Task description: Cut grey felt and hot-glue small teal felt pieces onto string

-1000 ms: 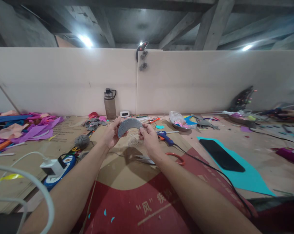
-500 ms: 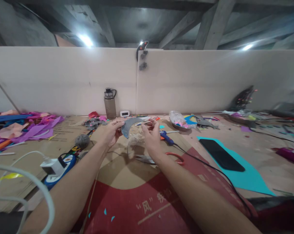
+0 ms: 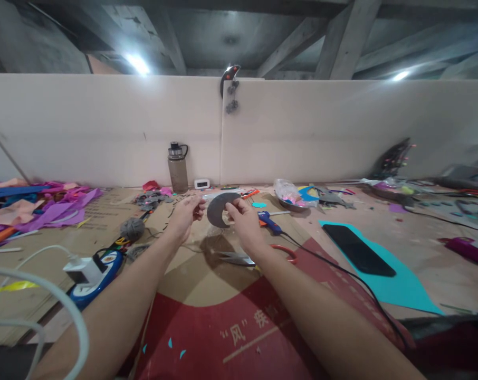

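Observation:
A dark grey crescent-shaped piece, flat like felt, is held up over the cardboard. My right hand pinches it near its upper right tip. Just left of the crescent, my left hand has its fingers curled together, apart from the piece; whether anything small is between them I cannot make out. Scissors with red-orange handles lie below my right hand, partly hidden by the wrist. Right of that hand rests a blue glue gun with its cable. Some clear, tangled material under the crescent is mostly hidden.
On the left are a grey yarn ball, a power strip with a white plug and coloured scraps. Behind stand a bottle and a small clock. A black phone lies on turquoise sheet at right.
My left hand has let go of the crescent's left end and closed beside it. The crescent has turned in my right hand and now shows a darker face.

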